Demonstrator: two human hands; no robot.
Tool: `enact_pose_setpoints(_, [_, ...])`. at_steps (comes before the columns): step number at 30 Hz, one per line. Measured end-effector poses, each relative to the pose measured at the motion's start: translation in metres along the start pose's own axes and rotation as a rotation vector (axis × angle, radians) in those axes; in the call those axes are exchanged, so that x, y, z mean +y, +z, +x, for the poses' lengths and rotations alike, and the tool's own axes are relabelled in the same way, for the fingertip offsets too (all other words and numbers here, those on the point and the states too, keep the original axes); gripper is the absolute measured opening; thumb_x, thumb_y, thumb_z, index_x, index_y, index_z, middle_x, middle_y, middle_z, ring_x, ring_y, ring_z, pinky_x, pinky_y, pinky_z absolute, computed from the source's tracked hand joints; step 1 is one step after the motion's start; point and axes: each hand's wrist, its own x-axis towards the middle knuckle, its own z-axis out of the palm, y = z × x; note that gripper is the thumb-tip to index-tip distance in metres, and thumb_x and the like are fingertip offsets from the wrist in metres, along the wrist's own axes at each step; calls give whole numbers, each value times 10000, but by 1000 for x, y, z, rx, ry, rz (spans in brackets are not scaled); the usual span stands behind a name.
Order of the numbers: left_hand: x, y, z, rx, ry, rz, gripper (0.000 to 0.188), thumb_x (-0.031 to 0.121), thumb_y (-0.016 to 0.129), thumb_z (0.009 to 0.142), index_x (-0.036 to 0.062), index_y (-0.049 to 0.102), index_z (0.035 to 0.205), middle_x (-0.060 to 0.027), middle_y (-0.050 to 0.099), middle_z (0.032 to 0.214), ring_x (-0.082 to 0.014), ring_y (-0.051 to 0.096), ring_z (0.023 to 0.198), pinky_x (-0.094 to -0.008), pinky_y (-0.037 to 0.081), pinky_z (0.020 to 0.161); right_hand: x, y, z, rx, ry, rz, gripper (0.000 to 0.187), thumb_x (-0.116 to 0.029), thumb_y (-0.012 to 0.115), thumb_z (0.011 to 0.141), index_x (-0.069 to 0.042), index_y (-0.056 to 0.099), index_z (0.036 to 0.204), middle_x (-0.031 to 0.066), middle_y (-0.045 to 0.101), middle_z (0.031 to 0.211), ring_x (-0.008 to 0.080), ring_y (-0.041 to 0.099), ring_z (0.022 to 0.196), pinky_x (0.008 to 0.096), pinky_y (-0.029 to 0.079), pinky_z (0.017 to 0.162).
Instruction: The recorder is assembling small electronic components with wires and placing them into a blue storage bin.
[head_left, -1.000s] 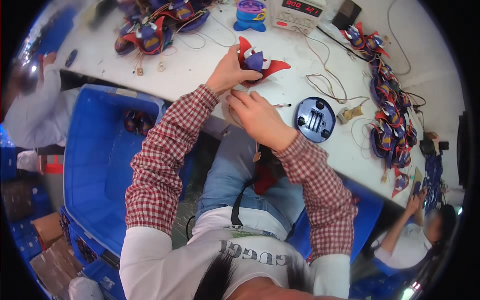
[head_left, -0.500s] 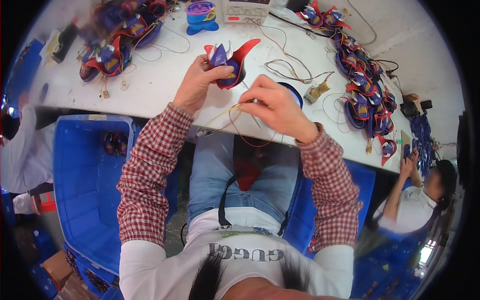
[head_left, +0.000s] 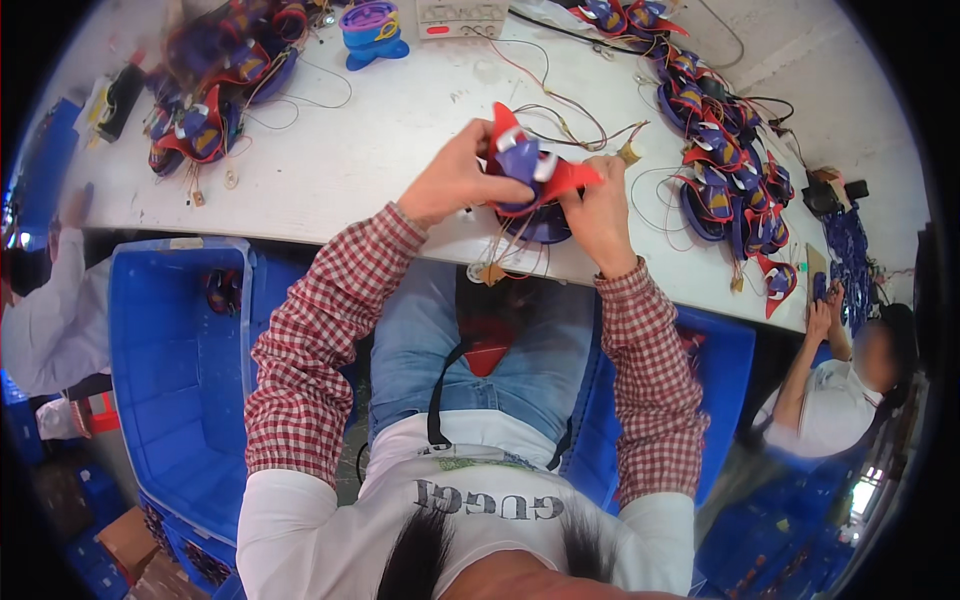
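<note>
Over the near edge of the worktable I hold a purple, red and white plastic toy part [head_left: 520,160] with both hands. My left hand [head_left: 450,182] is closed on its left side, the thumb across the purple front. Red wing-like tips stick out at its top and right. My right hand [head_left: 600,218] pinches the right red tip. A dark purple rounded part [head_left: 545,226] sits directly below it; I cannot tell whether the two are joined. Thin wires [head_left: 512,243] hang down from there, with a small tan piece [head_left: 490,273] at their end beyond the table edge.
Similar toy parts with wires lie heaped at the right [head_left: 735,180] and far left [head_left: 205,130]. A blue container [head_left: 372,40] and a power supply box [head_left: 460,20] stand at the back. Blue bins [head_left: 180,350] flank my legs. A co-worker [head_left: 830,390] sits at the right.
The toy part has moved right and nearer and is turned. My right hand has left the wires it pinched and now grips the red tip. The wires now hang below the part.
</note>
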Motion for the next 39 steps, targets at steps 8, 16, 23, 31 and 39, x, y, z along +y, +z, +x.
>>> enact_pose_setpoints(8, [-19, 16, -12, 230, 195, 461, 762, 417, 856, 551, 3, 551, 1113, -161, 471, 1024, -276, 407, 1069, -379, 385, 965, 13, 1, -1, -10, 106, 406, 395, -69, 535, 831, 1, 473, 1215, 134, 528, 1096, 226, 529, 967, 302, 418, 891])
enact_pose_setpoints(16, [110, -65, -139, 322, 160, -324, 756, 64, 815, 581, -7, 444, 1236, -116, 607, 1098, -187, 583, 936, -301, 480, 874, -170, -19, 19, -281, 50, 866, 362, -16, 482, 862, -6, 480, 1224, 136, 510, 1217, 186, 516, 1037, 309, 459, 860])
enact_pose_setpoints(23, [94, -241, -349, 1115, 185, 12, 613, 54, 713, 737, 12, 433, 1281, -136, 584, 1119, -208, 601, 938, -282, 489, 848, -262, 49, -8, -851, -175, 748, 342, -64, 630, 806, -29, 551, 1137, 112, 571, 1080, 224, 548, 940, 311, 462, 829])
enact_pose_setpoints(31, [-75, -365, -486, 1503, -154, 51, 540, 86, 746, 724, 14, 489, 1194, -105, 616, 1039, -174, 611, 890, -253, 481, 806, -311, 187, -79, -589, -916, 289, 489, -452, 602, 824, -95, 566, 1157, 91, 498, 1205, 298, 395, 1241, 472, 213, 1038])
enact_pose_setpoints(39, [-176, -431, -485, 1592, -266, 64, 547, 88, 779, 685, 12, 492, 1144, -92, 618, 1006, -177, 611, 870, -264, 474, 811, -304, 210, -94, -678, -933, 163, 617, -659, 407, 864, -135, 574, 1144, 68, 492, 1211, 283, 344, 1293, 526, 38, 1072])
